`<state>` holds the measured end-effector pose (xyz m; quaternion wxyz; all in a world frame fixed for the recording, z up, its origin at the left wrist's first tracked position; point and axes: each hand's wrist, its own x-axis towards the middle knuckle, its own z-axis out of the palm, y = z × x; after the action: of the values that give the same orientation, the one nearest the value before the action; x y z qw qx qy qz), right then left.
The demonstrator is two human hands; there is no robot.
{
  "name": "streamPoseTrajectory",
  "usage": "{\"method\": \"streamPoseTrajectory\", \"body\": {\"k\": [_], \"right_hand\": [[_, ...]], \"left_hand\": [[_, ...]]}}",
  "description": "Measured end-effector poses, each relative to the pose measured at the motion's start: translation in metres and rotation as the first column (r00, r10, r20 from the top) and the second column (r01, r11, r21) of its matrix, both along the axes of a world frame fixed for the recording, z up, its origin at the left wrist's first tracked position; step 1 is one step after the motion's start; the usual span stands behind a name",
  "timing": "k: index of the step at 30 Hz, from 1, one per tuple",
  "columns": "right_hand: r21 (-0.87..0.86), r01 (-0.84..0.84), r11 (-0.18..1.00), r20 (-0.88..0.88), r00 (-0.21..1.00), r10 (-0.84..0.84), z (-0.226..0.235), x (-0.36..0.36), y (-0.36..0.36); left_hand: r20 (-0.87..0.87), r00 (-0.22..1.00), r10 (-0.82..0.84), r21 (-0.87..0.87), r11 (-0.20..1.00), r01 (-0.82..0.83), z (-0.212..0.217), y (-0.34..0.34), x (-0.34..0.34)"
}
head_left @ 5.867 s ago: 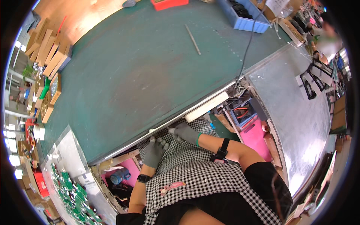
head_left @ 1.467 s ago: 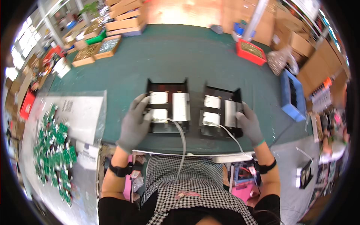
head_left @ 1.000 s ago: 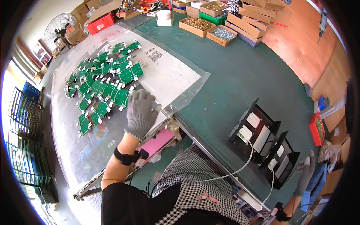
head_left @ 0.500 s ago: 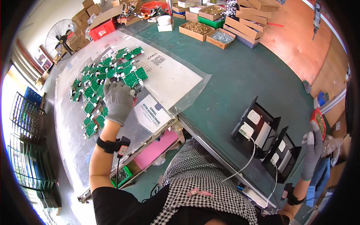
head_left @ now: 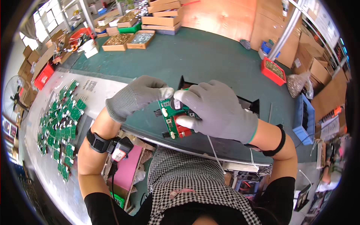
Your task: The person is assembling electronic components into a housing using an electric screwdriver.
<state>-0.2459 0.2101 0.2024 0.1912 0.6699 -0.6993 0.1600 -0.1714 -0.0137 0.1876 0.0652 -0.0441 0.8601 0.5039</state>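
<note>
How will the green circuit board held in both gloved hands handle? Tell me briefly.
The green circuit board probably stays stiff: it shows no sag between the left hand and right hand. It looks light, pinched by fingertips alone. Its raised red and black parts suggest fragility, so edge grips seem safest.

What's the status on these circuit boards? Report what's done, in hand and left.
Done: nothing visibly finished. In hand: both hands, left hand and right hand, hold one green circuit board above the black fixture. Left: many green boards spread on the side table.
</note>
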Motion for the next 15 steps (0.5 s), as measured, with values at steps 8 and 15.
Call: {"method": "streamPoseTrajectory", "body": {"k": [8, 15], "right_hand": [[-0.012, 0.222, 0.975, 0.229, 0.950, -0.213, -0.007, -0.035, 0.019], [0.159, 0.372, 0.914, 0.434, 0.806, -0.403, -0.040, -0.073, 0.011]], "left_hand": [[-0.179, 0.982, -0.069, -0.021, 0.998, 0.066, 0.020, 0.043, -0.042], [-0.298, 0.933, 0.203, 0.365, 0.927, -0.085, -0.031, -0.011, -0.031]]}}
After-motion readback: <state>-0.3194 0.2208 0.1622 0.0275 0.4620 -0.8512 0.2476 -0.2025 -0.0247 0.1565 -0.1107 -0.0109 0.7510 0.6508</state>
